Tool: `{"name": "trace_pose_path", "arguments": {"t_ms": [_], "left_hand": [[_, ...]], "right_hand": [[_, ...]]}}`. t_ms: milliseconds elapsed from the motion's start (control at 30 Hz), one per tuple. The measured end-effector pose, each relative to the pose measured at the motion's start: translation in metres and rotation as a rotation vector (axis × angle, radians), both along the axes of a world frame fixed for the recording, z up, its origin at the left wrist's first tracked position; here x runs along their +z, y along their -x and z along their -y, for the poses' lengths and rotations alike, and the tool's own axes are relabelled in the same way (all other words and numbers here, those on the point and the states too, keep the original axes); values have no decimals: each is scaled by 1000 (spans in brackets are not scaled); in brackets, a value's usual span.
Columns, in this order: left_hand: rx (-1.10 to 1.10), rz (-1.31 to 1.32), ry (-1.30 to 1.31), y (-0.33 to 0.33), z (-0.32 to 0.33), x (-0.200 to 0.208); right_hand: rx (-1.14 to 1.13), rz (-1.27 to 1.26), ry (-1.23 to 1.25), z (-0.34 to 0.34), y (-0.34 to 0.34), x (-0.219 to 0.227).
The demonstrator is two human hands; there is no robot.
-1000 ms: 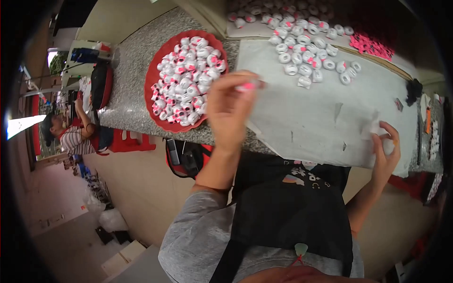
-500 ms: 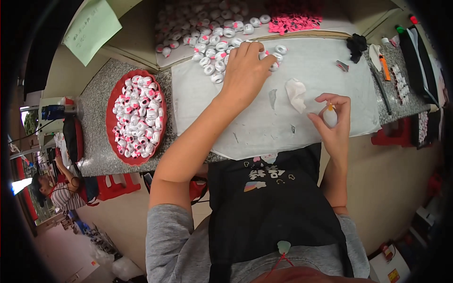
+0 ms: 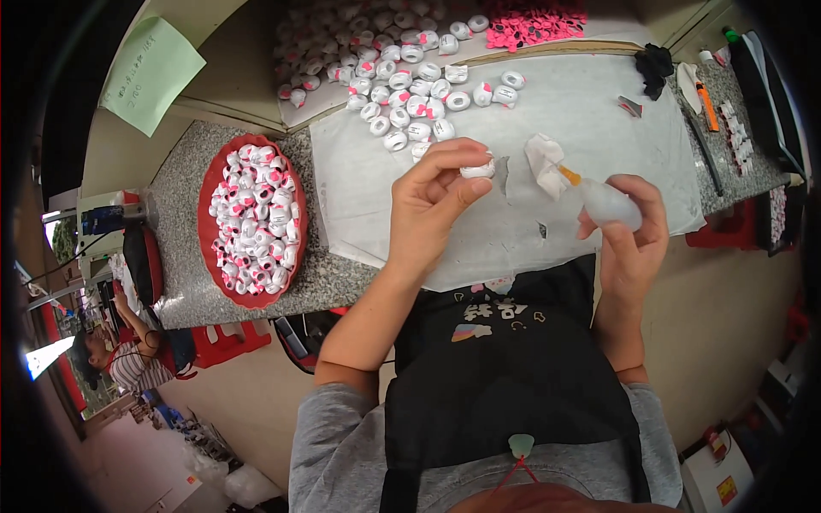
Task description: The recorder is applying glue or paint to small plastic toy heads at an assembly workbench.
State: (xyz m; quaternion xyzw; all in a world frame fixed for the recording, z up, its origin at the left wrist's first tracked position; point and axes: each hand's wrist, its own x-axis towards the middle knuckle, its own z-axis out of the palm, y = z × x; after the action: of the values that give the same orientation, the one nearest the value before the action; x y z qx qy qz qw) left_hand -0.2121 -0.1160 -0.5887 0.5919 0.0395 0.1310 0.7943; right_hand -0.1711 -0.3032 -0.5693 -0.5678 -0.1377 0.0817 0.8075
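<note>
Between the thumb and fingers of my left hand (image 3: pixel 434 192) is a small white hollow piece (image 3: pixel 479 170), raised above the paper-covered worktop. My right hand (image 3: pixel 631 224) grips a translucent white squeeze bottle (image 3: pixel 611 205). Its orange nozzle (image 3: pixel 570 176) points up and left, toward the held piece but apart from it, and overlaps the edge of a crumpled white tissue (image 3: pixel 544 162) in the view. Past my left hand, many similar white pieces (image 3: pixel 399 80) with pink spots lie loose on the paper and the shelf behind it.
A red scalloped tray (image 3: pixel 205 214) heaped with white-and-pink pieces stands at left on the speckled counter (image 3: pixel 167 265). Small pink parts (image 3: pixel 536 26) are piled at the back. At right lie a black cloth (image 3: pixel 653 70) and an orange-handled tool (image 3: pixel 707 106). A person (image 3: pixel 137 359) is far left.
My left hand has come back from the loose pieces toward me, now holding one. The bottle in my right hand has tilted, its nozzle swinging left toward that piece.
</note>
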Motion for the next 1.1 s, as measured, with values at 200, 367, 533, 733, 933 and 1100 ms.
{"name": "trace_pose_path", "arguments": {"t_ms": [200,367,533,733,933,1100], "left_hand": [[44,23,286,13,13,-2],[81,25,270,17,10,-16],[104,45,333,18,10,-11],[91,30,340,21,7,-14],[56,26,340,21,8,-11],[76,22,342,21,7,-14]], "right_hand": [[-131,33,-189,-22,-1,8],[-116,426,-38,-32,5,-1],[-65,650,128,-33,13,3],[-30,676,149,-39,15,-1],[-30,706,182,-38,16,2],[-1,725,199,-38,15,4]]}}
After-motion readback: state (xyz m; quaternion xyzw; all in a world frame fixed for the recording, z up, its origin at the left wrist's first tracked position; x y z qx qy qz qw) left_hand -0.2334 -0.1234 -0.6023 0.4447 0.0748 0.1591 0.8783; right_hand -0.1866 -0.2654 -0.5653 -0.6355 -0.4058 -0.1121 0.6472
